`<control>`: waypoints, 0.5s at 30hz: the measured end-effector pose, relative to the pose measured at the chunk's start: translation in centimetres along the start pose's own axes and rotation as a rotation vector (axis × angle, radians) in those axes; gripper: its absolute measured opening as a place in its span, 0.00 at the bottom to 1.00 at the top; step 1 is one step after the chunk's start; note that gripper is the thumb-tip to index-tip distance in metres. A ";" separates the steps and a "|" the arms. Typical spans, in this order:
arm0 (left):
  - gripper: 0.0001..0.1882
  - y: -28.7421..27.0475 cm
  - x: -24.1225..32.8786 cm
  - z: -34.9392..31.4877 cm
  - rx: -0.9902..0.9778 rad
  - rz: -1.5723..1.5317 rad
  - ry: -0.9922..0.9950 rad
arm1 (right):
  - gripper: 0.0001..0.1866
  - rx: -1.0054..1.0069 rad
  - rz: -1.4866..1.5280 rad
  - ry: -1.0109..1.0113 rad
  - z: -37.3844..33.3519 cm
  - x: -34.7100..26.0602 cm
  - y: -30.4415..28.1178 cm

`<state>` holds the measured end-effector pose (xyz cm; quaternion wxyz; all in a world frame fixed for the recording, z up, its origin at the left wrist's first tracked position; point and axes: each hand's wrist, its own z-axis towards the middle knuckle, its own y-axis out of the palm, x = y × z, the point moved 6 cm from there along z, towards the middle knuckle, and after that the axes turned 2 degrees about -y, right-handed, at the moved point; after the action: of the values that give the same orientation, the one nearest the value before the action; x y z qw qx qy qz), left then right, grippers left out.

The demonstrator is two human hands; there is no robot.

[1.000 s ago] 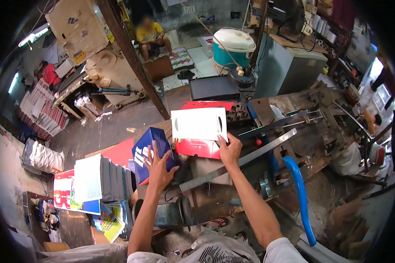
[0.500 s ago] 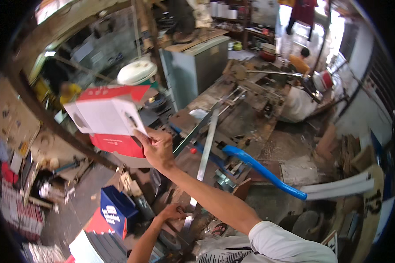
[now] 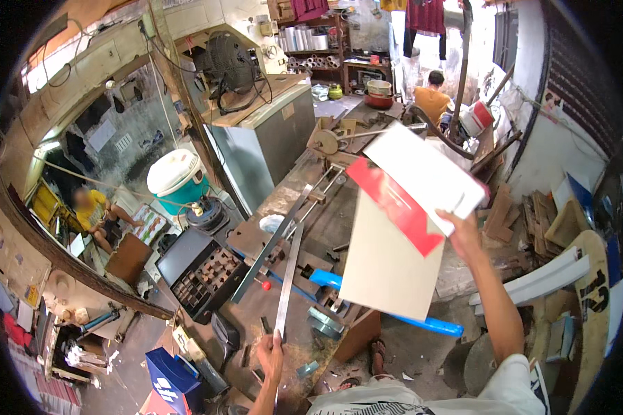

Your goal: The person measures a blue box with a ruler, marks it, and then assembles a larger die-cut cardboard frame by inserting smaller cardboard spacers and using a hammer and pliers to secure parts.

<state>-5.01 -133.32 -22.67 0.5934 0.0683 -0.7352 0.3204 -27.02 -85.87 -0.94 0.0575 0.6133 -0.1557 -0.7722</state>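
Observation:
My right hand [image 3: 468,236] is closed on the edge of a cut cardboard sheet with folded panels [image 3: 392,259]. The sheet has white and red faces and a bare grey-brown face, and it hangs over the right side of a worktable [image 3: 304,277]. My left hand [image 3: 270,353] is closed around the near end of a long flat metal strip [image 3: 290,277] that lies along the worktable. A dark straight bar [image 3: 270,245] runs beside the strip. Behind the cardboard, a blue curved lever handle [image 3: 432,326] is partly hidden.
Left of the strip lies an open case of small blocks [image 3: 208,273]. A dark blue box [image 3: 169,377] stands at lower left. A cooler [image 3: 180,183], a metal cabinet [image 3: 277,131] and a fan [image 3: 230,61] are farther back. Two other people sit at far left and far right.
My right hand has swung the cardboard from the left, across the worktable, to the right. My left hand stays at the metal strip's near end. The view has shifted.

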 end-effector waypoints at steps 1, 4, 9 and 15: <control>0.20 0.1 -0.3 -1.0 0.034 -0.048 -0.020 | 0.25 0.079 0.056 0.090 -0.5 2.6 -3.6; 0.19 1.3 2.8 -4.7 0.093 -0.115 -0.108 | 0.22 0.111 0.189 0.333 -1.1 9.8 -11.9; 0.19 3.8 1.7 -9.2 0.279 -0.178 -0.154 | 0.22 -0.077 0.070 0.555 3.4 20.5 -14.8; 0.18 3.3 0.4 -16.8 0.535 -0.022 -0.208 | 0.21 -0.308 0.068 0.740 6.5 25.2 -12.3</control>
<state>7.24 -121.38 -22.05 0.4792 0.2629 -0.6806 0.4879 -38.08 -80.23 -26.90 0.2266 0.8286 -0.0274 -0.5113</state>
